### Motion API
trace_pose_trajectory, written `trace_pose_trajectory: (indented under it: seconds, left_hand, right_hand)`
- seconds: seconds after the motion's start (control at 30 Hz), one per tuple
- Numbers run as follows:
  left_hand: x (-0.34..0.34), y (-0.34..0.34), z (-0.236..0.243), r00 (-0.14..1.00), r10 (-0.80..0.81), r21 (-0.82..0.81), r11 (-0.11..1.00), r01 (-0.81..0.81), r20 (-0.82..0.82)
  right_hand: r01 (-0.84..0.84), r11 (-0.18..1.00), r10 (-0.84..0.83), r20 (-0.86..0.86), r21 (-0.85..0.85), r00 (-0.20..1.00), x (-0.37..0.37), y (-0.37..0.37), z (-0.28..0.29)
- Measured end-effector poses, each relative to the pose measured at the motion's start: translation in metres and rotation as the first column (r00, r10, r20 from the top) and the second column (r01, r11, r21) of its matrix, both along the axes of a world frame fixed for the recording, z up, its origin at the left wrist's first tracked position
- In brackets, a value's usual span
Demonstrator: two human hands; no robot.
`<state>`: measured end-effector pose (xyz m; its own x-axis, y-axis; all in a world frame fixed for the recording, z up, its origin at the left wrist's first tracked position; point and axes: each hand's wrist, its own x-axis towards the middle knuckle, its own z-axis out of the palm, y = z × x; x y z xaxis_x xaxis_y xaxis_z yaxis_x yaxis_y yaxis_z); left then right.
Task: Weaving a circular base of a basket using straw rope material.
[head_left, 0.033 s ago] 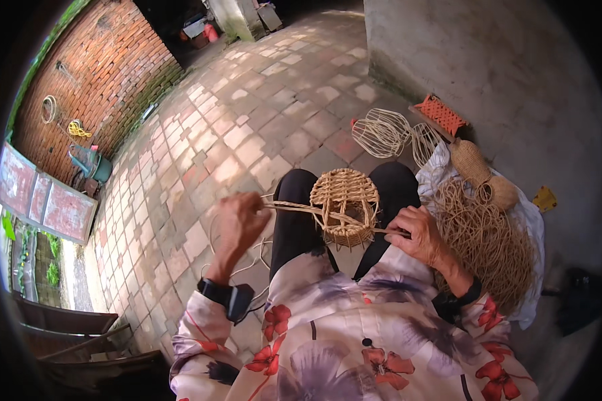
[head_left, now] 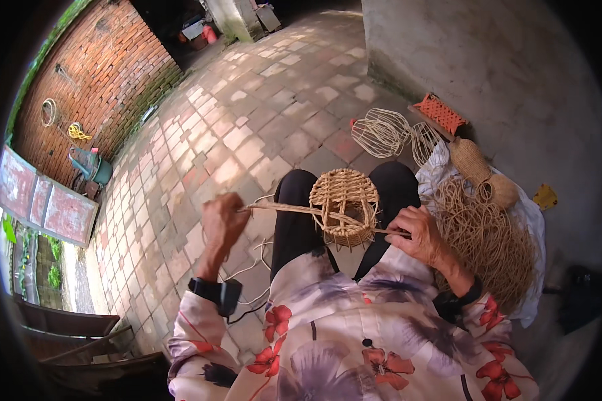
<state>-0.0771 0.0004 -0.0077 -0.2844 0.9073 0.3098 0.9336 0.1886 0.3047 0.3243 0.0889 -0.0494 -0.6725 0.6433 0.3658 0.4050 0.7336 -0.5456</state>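
Note:
A small woven basket (head_left: 344, 190) of straw-coloured plaited cord rests between my knees, with an opening on its near side and thin stakes sticking out at the lower edge. My left hand (head_left: 223, 217) is closed on a plaited cord (head_left: 284, 208), which runs taut to the basket. On the other side, my right hand (head_left: 415, 230) pinches a thin brown strand (head_left: 391, 232) that reaches the basket's right edge. Whether this strand belongs to the same cord cannot be made out.
To my right, a heap of loose cord (head_left: 485, 244) lies on a white sack (head_left: 534, 227), with woven pieces (head_left: 469, 160) behind it. Pale wire-like frames (head_left: 381, 132) and an orange lattice crate (head_left: 440, 112) stand farther off. Thin pale cord (head_left: 247, 267) trails on the paving at my left.
My left hand has moved left, away from the basket, drawing the cord out straighter between them. My right hand and the basket stay in place.

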Motion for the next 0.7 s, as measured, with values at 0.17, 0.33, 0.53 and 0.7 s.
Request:
trace_pose_trajectory:
  seconds: [0.17, 0.33, 0.53, 0.7]
  left_hand:
    - [-0.17, -0.077, -0.016, 0.74, 0.456, -0.16, 0.789, -0.593, -0.494]
    - [-0.063, -0.044, 0.013, 0.983, -0.02, -0.03, 0.999, 0.015, -0.182]
    - [0.088, -0.007, 0.023, 0.892, -0.393, 0.254, 0.86, 0.443, -0.225]
    - [0.096, -0.001, 0.019, 0.86, -0.441, 0.255, 0.828, 0.5, -0.256]
  right_hand:
    - [-0.005, 1.0, 0.005, -0.025, -0.014, 1.0, 0.0, 0.001, -0.002]
    - [0.019, 1.0, -0.019, -0.006, 0.016, 1.0, 0.001, 0.001, -0.004]
    - [-0.02, 1.0, 0.02, -0.004, 0.015, 1.0, -0.005, 0.003, -0.004]
    - [-0.005, 1.0, 0.006, -0.016, 0.024, 1.0, -0.008, 0.002, -0.007]
